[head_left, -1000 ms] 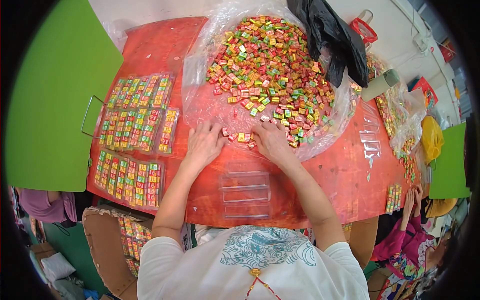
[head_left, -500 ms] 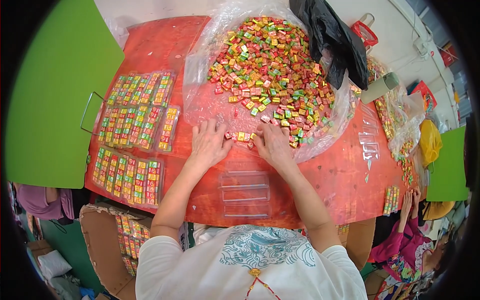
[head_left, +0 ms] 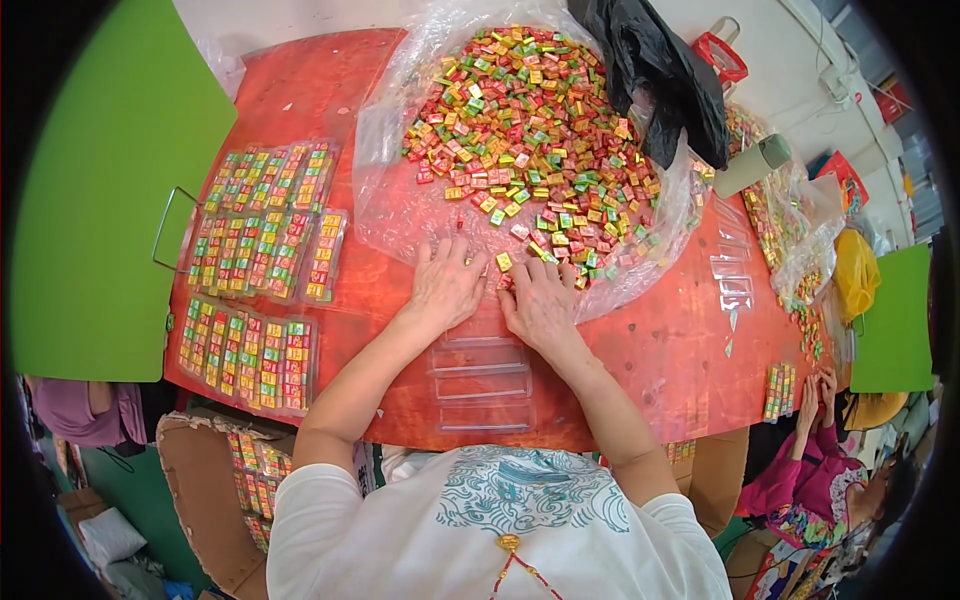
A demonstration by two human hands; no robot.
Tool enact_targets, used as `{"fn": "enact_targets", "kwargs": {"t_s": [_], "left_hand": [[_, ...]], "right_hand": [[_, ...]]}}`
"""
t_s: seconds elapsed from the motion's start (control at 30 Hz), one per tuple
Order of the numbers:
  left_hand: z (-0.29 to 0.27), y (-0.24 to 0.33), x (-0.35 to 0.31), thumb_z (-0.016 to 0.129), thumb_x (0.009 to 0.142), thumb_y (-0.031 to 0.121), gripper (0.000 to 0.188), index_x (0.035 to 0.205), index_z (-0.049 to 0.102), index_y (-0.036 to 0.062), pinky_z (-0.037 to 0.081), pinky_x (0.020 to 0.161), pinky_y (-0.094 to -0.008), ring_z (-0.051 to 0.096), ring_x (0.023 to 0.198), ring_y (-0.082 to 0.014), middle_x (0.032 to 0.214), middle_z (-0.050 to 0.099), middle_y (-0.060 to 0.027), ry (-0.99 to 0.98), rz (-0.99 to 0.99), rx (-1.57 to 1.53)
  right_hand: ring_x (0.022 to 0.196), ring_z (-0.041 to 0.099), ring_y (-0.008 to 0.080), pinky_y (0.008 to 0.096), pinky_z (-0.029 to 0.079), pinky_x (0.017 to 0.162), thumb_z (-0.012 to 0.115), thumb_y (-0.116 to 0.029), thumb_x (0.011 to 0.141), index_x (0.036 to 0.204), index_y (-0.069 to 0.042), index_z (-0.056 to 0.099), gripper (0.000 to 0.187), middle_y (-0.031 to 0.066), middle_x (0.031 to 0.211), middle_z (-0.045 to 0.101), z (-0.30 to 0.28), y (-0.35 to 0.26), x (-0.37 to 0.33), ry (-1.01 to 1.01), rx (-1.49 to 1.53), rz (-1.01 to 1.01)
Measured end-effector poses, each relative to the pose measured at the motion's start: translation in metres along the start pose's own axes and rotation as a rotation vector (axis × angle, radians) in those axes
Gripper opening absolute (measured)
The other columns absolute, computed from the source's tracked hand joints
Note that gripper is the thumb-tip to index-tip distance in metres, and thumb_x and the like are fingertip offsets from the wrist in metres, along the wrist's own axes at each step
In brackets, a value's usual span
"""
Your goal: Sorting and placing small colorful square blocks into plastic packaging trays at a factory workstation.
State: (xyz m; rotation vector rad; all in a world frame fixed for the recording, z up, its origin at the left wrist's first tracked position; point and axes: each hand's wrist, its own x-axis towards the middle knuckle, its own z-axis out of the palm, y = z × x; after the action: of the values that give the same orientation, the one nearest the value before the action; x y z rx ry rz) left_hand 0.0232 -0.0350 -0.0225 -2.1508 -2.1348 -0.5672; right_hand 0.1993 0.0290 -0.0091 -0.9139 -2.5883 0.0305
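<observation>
My left hand (head_left: pixel 448 288) and my right hand (head_left: pixel 540 305) are close together at the near edge of a clear plastic sheet. Their fingers bend down around a few small foil-wrapped cubes, mostly covered by the fingers. A yellow wrapped cube (head_left: pixel 503 262) shows between the fingertips, by my right index finger. Beyond lies a large heap of red, yellow and green wrapped cubes (head_left: pixel 540 130) on the plastic sheet (head_left: pixel 385 190). Nearer me, just below my hands, are empty clear plastic trays (head_left: pixel 483 385) with long slots.
Filled trays of cubes (head_left: pixel 250 350) lie in rows on the left of the red table (head_left: pixel 640 370). A black plastic bag (head_left: pixel 660 80) and a pale green bottle (head_left: pixel 752 165) are at the far right. A cardboard box (head_left: pixel 205 500) stands below; another person's hands (head_left: pixel 818 395) are at right.
My hands have drawn closer together, the left one moving right. The short row of cubes seen between them is now largely covered by my fingers.
</observation>
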Motion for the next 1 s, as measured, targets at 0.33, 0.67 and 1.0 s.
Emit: {"fn": "enact_targets", "kwargs": {"t_s": [0.33, 0.67, 1.0], "left_hand": [[-0.005, 0.0, -0.002, 0.069, 0.083, 0.028, 0.041, 0.119, 0.062, 0.0113, 0.035, 0.098, -0.0534, 0.051, 0.115, -0.0326, 0.123, 0.056, -0.0157, -0.057, -0.054, -0.009], [0.007, 0.008, 0.005, 0.07, 0.083, 0.028, 0.041, 0.118, 0.062, 0.01, 0.032, 0.104, -0.0615, 0.05, 0.118, -0.0325, 0.121, 0.056, -0.0145, -0.003, -0.026, -0.013], [0.007, 0.003, 0.004, 0.069, 0.084, 0.029, 0.038, 0.116, 0.063, 0.0108, 0.033, 0.1, -0.0552, 0.051, 0.116, -0.0319, 0.119, 0.057, -0.0141, -0.01, -0.051, 0.029]], "right_hand": [[0.102, 0.057, 0.0274, 0.0461, 0.037, 0.094, 0.07, -0.021, 0.084, 0.11, -0.011, 0.064, 0.028, 0.009, 0.102, 0.06, 0.01, 0.003, 0.017, 0.01, 0.135, -0.058], [0.1, 0.057, 0.0273, 0.0457, 0.04, 0.093, 0.068, -0.016, 0.082, 0.111, -0.012, 0.064, 0.029, 0.0089, 0.105, 0.059, 0.02, 0.024, 0.037, -0.005, 0.029, -0.101], [0.104, 0.057, 0.0251, 0.0439, 0.038, 0.099, 0.071, -0.014, 0.082, 0.111, -0.011, 0.064, 0.03, 0.0068, 0.103, 0.061, 0.016, 0.014, 0.023, 0.033, 0.036, -0.209]]}}
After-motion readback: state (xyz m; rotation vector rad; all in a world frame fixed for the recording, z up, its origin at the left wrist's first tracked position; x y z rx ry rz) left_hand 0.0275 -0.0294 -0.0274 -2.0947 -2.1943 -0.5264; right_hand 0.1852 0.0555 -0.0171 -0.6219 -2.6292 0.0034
